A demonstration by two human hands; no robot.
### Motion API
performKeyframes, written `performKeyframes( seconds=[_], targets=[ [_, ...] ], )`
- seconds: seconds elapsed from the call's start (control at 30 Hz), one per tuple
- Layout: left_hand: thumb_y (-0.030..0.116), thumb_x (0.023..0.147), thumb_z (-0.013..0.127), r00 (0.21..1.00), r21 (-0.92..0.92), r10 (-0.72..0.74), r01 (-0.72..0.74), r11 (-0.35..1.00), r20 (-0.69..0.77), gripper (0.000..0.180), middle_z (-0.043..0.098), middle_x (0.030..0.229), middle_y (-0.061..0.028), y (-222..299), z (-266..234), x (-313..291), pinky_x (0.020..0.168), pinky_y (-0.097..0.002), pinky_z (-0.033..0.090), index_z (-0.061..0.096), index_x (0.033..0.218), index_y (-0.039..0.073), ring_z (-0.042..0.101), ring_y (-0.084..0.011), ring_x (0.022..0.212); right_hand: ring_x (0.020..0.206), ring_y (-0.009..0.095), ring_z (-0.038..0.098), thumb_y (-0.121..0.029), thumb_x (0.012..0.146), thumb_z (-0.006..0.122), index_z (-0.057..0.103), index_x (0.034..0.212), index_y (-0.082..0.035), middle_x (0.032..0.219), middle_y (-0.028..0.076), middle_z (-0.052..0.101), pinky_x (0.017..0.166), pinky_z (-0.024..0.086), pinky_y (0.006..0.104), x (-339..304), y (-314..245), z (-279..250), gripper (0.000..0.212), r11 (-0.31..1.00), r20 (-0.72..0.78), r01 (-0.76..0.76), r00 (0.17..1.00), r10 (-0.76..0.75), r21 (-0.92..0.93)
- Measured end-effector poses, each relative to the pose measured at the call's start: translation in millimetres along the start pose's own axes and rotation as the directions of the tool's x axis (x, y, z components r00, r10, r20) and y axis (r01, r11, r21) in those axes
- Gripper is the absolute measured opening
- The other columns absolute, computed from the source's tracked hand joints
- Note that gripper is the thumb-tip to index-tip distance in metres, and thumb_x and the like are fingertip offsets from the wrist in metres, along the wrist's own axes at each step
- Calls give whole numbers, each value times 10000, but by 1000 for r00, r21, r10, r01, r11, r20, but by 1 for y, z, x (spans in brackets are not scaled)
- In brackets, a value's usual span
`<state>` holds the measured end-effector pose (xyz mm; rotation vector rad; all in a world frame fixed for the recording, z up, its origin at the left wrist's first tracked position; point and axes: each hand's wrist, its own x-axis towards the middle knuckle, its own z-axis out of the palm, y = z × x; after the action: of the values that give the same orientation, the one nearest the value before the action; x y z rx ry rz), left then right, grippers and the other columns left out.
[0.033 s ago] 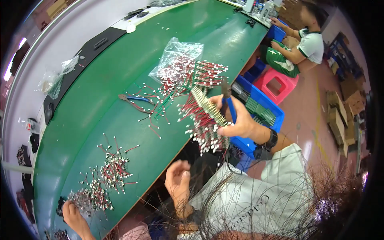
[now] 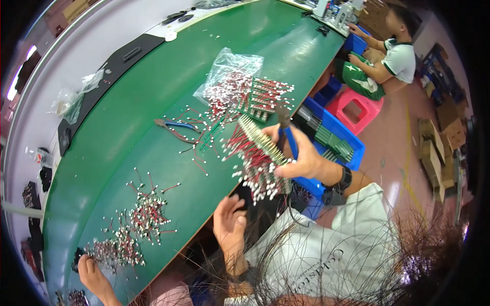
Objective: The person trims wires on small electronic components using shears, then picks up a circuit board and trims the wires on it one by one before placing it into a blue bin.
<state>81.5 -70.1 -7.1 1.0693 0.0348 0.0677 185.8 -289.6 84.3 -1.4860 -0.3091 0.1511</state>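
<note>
My right hand (image 2: 303, 155) is closed around a stack of narrow circuit boards (image 2: 259, 137), held over the table edge. Their pale edges face up, and red wires (image 2: 244, 150) with white connectors fan out below. Blue-handled pliers (image 2: 290, 136) are also gripped in this hand, jaws upward. Lower and to the left, my left hand (image 2: 229, 224) is empty, its fingers apart, near the table edge and below the hanging connectors. Behind the held stack, more wired boards (image 2: 265, 94) lie on the green table (image 2: 153, 132) beside a clear plastic bag (image 2: 232, 66) of wires.
A second pair of pliers (image 2: 178, 125) lies among loose wires. Heaps of wires with connectors (image 2: 145, 217) lie nearer left, where another person's hand (image 2: 92, 278) reaches in. A blue crate (image 2: 360, 153) holds green boards at right. Beyond are a pink stool (image 2: 357, 109) and a seated person (image 2: 398, 58).
My right hand has shifted slightly left and down with the boards and pliers. My left hand has risen a little toward the hanging wires, its fingers spreading. The view has shifted slightly.
</note>
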Motion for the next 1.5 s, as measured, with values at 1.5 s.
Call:
performKeyframes(
  seconds=[1.5],
  targets=[
    [291, 868, 690, 970, -269, 212, -236, 934, -116, 664, 542, 1248, -137, 36, -34, 14, 875, -438, 518, 367, 1367, -5, 592, -270, 1071, 827, 115, 593, -50, 861, 627, 532, 1007, -16, 911, 52, 616, 768, 481, 275, 10, 46, 43, 178, 978, -159, 37, 985, -71, -207]
  ],
)
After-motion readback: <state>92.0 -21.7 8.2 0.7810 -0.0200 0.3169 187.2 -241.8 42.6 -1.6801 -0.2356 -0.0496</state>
